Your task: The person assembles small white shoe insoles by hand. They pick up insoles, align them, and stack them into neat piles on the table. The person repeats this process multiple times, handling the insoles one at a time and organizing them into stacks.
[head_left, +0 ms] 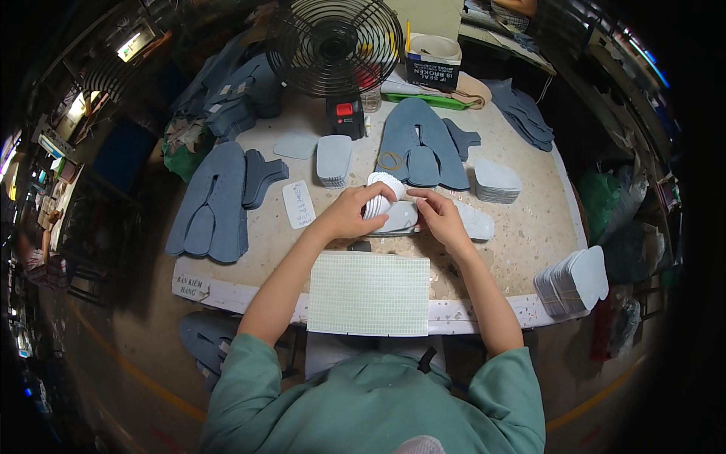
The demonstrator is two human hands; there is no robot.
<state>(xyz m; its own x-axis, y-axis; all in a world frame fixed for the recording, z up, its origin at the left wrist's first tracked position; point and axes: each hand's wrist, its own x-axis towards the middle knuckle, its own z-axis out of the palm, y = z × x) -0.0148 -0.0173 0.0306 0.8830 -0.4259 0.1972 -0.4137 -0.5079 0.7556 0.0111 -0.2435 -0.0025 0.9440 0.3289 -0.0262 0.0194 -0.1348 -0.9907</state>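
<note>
Both hands, left hand and right hand, grip pale grey insole piece.

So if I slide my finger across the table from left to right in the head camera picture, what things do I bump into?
Big blue-grey cut pieces → small white paper slip → grey stack of insole shapes → left hand holding a white roll → right hand → second grey stack → fanned pale stack at the table's edge.

A black wire-guard fan stands at the far edge of the speckled tabletop. Blue-grey shoe-upper pieces lie left, a pale gridded mat near, and what seems a stack of grey insoles behind.
</note>
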